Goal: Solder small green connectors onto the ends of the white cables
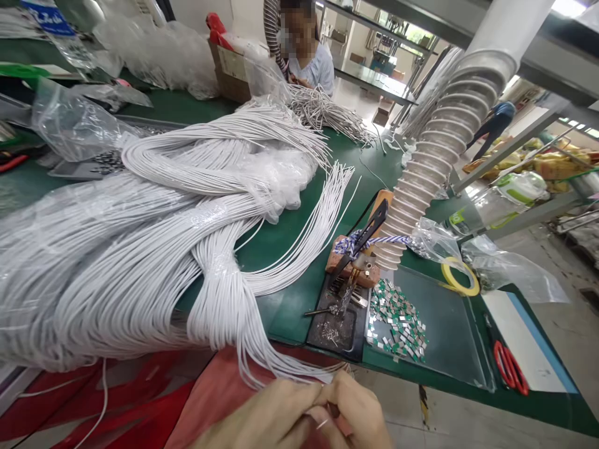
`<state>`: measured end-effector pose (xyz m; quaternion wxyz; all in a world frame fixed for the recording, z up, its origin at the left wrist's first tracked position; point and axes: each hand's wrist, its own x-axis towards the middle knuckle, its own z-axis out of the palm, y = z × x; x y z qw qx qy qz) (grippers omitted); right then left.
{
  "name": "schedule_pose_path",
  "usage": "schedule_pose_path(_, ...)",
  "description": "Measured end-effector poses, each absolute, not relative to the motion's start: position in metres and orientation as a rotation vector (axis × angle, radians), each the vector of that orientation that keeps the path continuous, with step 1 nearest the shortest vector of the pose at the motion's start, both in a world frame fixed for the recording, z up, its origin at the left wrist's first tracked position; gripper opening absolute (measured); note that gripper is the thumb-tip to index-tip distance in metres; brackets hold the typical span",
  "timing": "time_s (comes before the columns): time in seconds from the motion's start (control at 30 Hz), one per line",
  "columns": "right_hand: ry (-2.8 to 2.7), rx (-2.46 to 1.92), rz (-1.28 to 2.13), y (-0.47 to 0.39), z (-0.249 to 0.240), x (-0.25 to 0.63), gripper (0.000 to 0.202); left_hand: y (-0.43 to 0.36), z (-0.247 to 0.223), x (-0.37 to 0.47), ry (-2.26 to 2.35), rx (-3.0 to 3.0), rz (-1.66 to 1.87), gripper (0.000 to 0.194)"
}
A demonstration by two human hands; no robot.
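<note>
At the bottom edge my left hand (pixel 269 415) and my right hand (pixel 358 408) meet, their fingers closed and touching. A thin white wire end (pixel 322 424) shows between the fingertips; the rest of what they pinch is hidden. A bundle of white cables (pixel 262 352) hangs over the table edge and runs to my left hand. Just beyond the hands is a black tray (pixel 337 333) with a soldering fixture (pixel 349 293) against a brick (pixel 349 262). Right of it, small green circuit boards (pixel 397 318) lie heaped on a clear-edged tray (pixel 456 343).
Large white cable bundles (pixel 131 262) cover the table's left half. A ribbed extraction hose (pixel 435 137) comes down at the right. Yellow tape (pixel 461 277) and red-handled scissors (pixel 510 368) lie at the right. Across the table sits a person (pixel 313 68) beside more cables (pixel 327 115).
</note>
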<state>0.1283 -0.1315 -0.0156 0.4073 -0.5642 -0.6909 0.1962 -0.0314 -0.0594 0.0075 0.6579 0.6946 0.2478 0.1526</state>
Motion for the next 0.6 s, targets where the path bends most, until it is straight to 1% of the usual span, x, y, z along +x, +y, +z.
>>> schedule_pose_path(0.07,-1.703,-1.436,0.527,-0.130,-0.015,0.131,0.024,-0.055,0.007,-0.036,0.604,1.603,0.304,0.014)
schedule_pose_path(0.17,-1.662,-1.468,0.552,-0.127,-0.014,0.133,0.019,-0.046,0.004,-0.036,0.669,1.638,0.254,0.014)
schedule_pose_path(0.37,-1.621,-1.508,0.571,-0.112,-0.008,0.134,0.018,-0.025,0.005,-0.028,0.648,1.607,0.479,0.014)
schedule_pose_path(0.47,-1.505,-1.523,0.601,-0.105,-0.005,0.135,0.017,-0.013,0.009,-0.022,0.638,1.596,0.568,0.013)
schedule_pose_path(0.6,-1.416,-1.534,0.617,-0.100,-0.005,0.138,0.008,-0.002,0.006,-0.015,0.593,1.603,0.576,0.013)
